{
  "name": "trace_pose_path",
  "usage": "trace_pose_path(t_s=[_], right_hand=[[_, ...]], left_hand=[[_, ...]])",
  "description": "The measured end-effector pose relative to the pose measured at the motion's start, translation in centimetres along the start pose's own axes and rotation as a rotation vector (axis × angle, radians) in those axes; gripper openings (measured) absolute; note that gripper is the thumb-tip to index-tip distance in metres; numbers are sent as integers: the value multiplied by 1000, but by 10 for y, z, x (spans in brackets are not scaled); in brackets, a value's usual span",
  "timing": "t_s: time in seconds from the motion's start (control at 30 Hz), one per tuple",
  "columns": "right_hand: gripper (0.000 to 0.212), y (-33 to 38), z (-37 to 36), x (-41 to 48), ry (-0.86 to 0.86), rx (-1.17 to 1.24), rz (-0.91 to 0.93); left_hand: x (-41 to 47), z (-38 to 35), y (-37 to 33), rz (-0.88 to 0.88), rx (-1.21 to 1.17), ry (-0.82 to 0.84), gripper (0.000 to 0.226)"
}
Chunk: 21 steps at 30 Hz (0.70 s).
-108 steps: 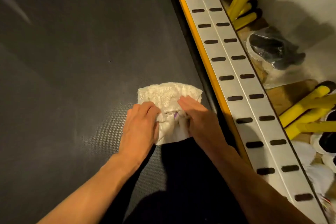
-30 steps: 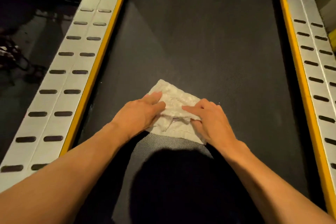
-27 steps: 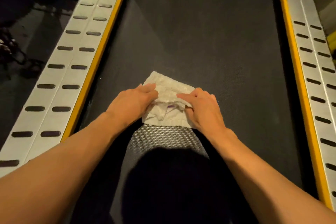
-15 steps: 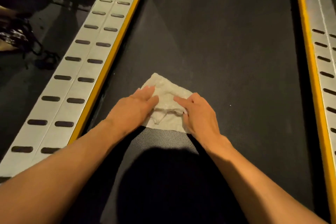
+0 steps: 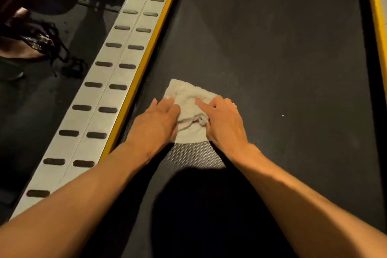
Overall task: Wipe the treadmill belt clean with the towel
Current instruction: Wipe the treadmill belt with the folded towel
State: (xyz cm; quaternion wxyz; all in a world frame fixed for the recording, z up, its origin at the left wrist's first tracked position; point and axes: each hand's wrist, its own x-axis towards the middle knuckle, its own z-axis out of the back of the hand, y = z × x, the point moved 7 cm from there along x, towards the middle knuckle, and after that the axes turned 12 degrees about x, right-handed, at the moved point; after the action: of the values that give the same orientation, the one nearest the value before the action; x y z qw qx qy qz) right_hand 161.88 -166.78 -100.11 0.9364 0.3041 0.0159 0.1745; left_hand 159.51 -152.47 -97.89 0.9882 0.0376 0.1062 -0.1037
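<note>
A folded cream towel (image 5: pixel 189 109) lies flat on the dark treadmill belt (image 5: pixel 272 58), close to its left edge. My left hand (image 5: pixel 156 124) presses down on the towel's left side with the fingers spread over it. My right hand (image 5: pixel 225 122) presses on the right side, index finger pointing across the cloth. Both palms cover the towel's near corners. A bunched fold with a purple tinge shows between the hands.
A silver side rail (image 5: pixel 109 81) with dark oval slots and a yellow strip (image 5: pixel 144 63) runs along the belt's left. Another yellow strip (image 5: pixel 376 12) borders the right. Dark floor with tangled black items (image 5: pixel 48 48) lies left of the rail. My shadow covers the near belt.
Both hands have slid the towel leftward across the belt, from near the right rail to the middle and now close to the left yellow strip. The hands stay pressed on it.
</note>
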Motion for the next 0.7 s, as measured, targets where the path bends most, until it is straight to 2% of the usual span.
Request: trace_pose_path(t_s=[0.07, 0.13, 0.2, 0.23, 0.33, 0.4, 0.43, 0.57, 0.7], right_hand=[[45, 19, -15, 10, 87, 44, 51], [26, 30, -23, 3, 153, 176, 48], [35, 36, -28, -12, 189, 189, 122], [39, 26, -30, -13, 202, 171, 96], [43, 4, -23, 6, 155, 86, -50], [41, 21, -23, 19, 167, 42, -8], [46, 34, -26, 21, 189, 30, 34], [64, 53, -39, 1, 213, 46, 121], [59, 32, -25, -5, 180, -31, 188]], left_hand=[[3, 5, 27, 78, 15, -39, 7], [2, 6, 43, 138, -5, -27, 11], [-4, 1, 38, 149, -9, 66, 25], [-8, -2, 33, 144, -16, 92, 32], [-17, 2, 18, 81, -61, -13, 32], [-16, 3, 27, 100, -65, -29, 34], [-15, 2, 35, 116, -54, -4, 37], [-14, -5, 54, 76, -15, -42, 21], [-24, -13, 44, 29, -4, -99, 11]])
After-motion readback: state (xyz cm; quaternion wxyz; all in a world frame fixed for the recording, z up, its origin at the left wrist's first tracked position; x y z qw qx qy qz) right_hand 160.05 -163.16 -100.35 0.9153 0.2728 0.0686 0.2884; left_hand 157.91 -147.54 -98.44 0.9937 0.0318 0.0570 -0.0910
